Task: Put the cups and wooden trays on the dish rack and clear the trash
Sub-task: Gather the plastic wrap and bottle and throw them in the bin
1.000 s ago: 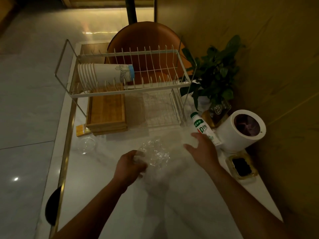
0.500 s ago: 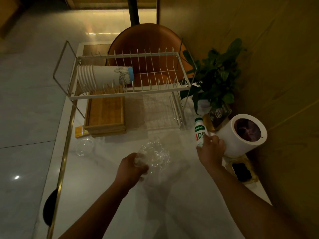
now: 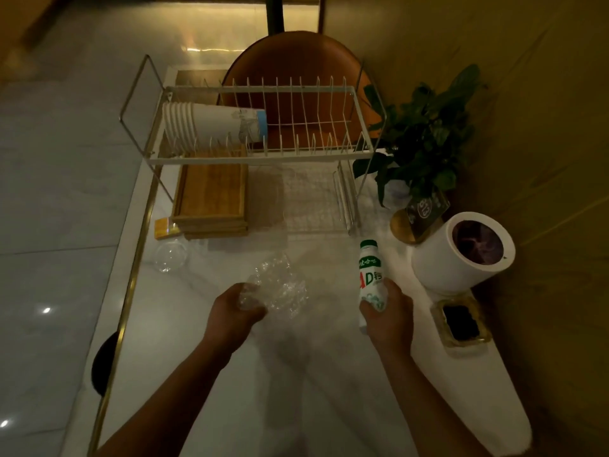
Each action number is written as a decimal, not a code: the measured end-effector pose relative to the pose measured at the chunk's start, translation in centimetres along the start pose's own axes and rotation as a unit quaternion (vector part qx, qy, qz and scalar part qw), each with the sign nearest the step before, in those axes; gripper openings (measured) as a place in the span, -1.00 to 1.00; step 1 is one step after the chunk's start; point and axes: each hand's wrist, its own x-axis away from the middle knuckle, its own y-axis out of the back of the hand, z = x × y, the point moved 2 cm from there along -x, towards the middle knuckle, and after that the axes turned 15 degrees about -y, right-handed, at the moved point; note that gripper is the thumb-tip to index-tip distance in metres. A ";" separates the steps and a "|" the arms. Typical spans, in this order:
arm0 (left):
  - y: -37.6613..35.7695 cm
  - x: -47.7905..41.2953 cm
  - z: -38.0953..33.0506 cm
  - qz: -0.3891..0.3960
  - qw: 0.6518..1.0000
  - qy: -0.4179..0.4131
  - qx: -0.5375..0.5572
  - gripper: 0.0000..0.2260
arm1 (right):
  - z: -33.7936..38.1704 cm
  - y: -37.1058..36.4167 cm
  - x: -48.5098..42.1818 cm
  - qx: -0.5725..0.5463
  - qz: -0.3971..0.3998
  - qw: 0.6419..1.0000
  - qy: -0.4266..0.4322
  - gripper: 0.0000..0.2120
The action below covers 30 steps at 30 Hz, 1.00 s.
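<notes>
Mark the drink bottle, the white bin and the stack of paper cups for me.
drink bottle (image 3: 370, 275), head view, on its printed label
white bin (image 3: 441, 268), head view, on its outer side wall
stack of paper cups (image 3: 214, 125), head view, on the outermost cup's side

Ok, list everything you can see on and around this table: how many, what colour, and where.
White wire dish rack: one, far end of table.
White paper cups: one nested stack, lying on rack's top tier, left.
Wooden trays: one stack, brown, under the rack, left.
Clear plastic lid: one, table's left edge.
Crumpled clear plastic wrap: one, table centre.
White-and-green plastic bottle: one, upright.
White cylindrical bin: one, right of bottle.
Green potted plant: one, far right corner.
Orange chair: one, behind rack.
Small dark tray: one, right edge.
Left hand: grip on wrap.
Right hand: grip on bottle.
</notes>
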 end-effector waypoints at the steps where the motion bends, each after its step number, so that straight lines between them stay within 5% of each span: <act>1: 0.4 0.5 0.2 -0.014 1.000 0.002 0.004 -0.66 | -0.2 -0.3 1.1 -0.009 0.018 1.000 0.004 -0.36; 11: 6.5 7.5 3.1 -0.100 0.995 0.011 0.020 -0.66 | 1.0 -3.8 11.1 0.052 0.149 0.981 0.114 -0.36; 20: 19.5 16.5 9.7 -0.159 0.984 -0.013 0.082 -0.65 | 2.5 -10.8 24.6 0.092 0.236 0.944 0.211 -0.33; 30: 34.2 29.2 19.5 -0.265 0.962 0.055 -0.025 -0.71 | 2.8 -20.2 42.5 0.185 0.270 0.907 0.267 -0.32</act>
